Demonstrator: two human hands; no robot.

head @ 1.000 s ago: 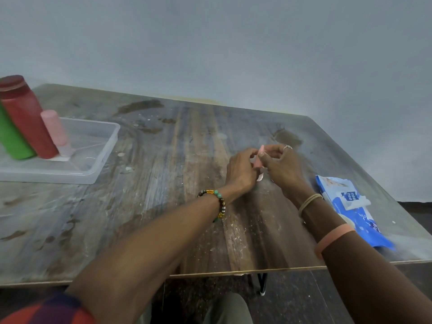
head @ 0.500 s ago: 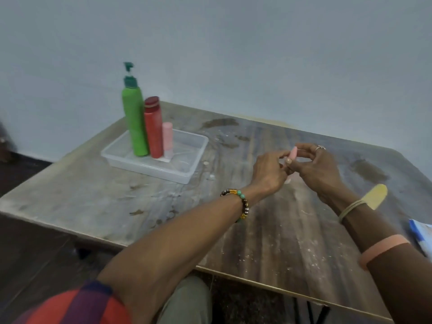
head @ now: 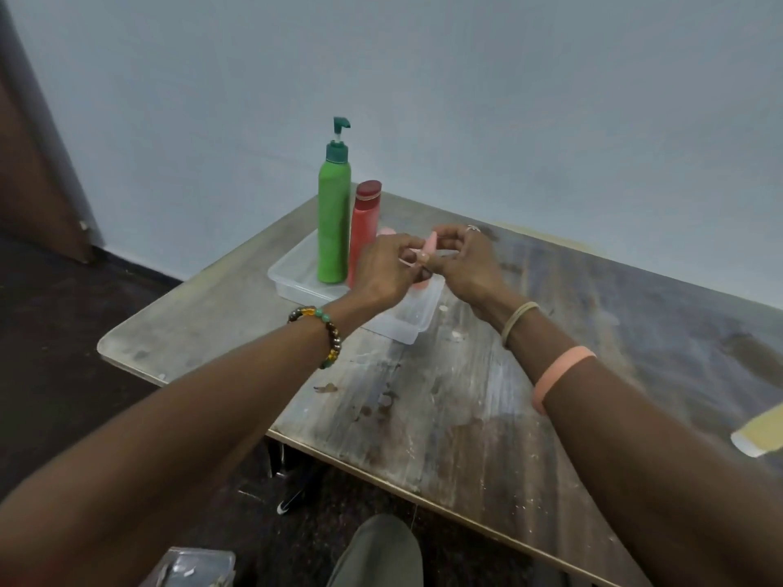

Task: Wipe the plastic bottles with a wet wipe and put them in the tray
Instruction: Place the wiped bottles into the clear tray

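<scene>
My left hand [head: 381, 271] and my right hand [head: 466, 264] meet above the near right corner of the clear plastic tray [head: 292, 281]. Between their fingertips they pinch a small pink piece [head: 428, 246], held upright. I cannot tell what it is. In the tray stand a tall green pump bottle [head: 334, 222] and a shorter red bottle [head: 364, 230]. A pink bottle [head: 385, 232] stands behind my left hand, with only its top showing. No wet wipe is plainly visible.
The worn wooden table [head: 466, 396] runs to the right, and the tray sits near its far left corner. A yellow object [head: 758, 430] lies at the right edge of the view. A brown door [head: 29, 163] stands at the left. A shoe [head: 290, 502] lies under the table.
The view has swung to the left. Both hands, still pinching the pink piece, have moved from the middle of the table to above the tray. The blue wipe pack has left the view.
</scene>
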